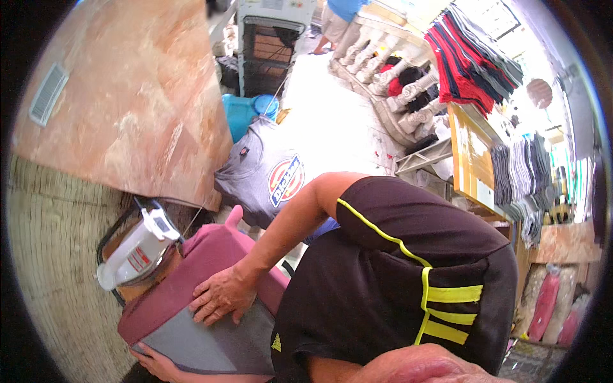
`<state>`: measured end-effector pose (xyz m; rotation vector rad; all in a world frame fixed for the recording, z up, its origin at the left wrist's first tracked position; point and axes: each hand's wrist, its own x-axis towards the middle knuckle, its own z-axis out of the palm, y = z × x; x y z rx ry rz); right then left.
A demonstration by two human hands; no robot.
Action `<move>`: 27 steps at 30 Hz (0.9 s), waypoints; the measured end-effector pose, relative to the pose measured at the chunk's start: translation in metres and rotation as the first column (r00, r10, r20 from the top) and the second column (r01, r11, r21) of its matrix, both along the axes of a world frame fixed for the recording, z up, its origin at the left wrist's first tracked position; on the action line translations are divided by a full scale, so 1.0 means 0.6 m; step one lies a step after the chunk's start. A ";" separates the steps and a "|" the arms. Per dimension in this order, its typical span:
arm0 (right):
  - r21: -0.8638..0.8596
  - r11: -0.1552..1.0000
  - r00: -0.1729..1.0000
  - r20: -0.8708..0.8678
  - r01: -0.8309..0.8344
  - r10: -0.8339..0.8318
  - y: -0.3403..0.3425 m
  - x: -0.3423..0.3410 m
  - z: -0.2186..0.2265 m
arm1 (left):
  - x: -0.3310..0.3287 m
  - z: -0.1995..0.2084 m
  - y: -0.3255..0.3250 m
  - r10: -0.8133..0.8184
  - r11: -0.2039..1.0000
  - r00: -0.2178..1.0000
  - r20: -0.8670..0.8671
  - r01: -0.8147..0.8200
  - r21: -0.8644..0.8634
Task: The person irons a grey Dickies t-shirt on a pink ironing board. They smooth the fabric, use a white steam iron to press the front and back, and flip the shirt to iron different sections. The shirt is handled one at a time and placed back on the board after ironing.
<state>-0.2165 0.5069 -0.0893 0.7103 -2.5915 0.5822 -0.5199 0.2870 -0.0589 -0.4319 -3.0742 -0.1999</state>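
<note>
A maroon and grey piece of fabric (191, 274), looking like a folded shirt drawn around a flat block, lies at the lower left. My right hand (223, 295) rests flat on it, fingers stretched and thumb apart, where maroon meets grey. At the lower edge, my left hand (155, 364) grips the fabric's near side, and part of that hand is hidden underneath. Just beyond the bundle stands a white appliance (137, 253) with a black cord, its kind unclear. A grey T-shirt (258, 166) with a round printed badge is spread past my right forearm.
A pink marble-patterned surface (128, 96) fills the upper left, with a pale vented plate (48, 94) on it. Blue containers (246, 112) and a tall cooler-like unit (271, 45) stand beyond. A balustrade (383, 70), garment stacks (469, 57) and a person (345, 7) are farther off.
</note>
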 end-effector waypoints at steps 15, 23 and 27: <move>0.075 0.991 0.993 -0.042 0.110 -0.108 0.017 0.000 -0.026 | 0.052 0.001 -0.040 -0.506 0.732 0.703 -0.499 0.656 0.182; 0.088 0.991 0.995 -0.032 0.099 -0.097 0.010 -0.007 -0.014 | 0.578 0.397 0.056 -0.816 -0.461 -0.119 -0.566 0.726 0.511; 0.111 0.988 0.993 -0.061 0.103 -0.097 0.007 -0.010 -0.015 | 0.685 0.470 0.000 -0.725 -0.469 0.112 -0.680 0.642 0.606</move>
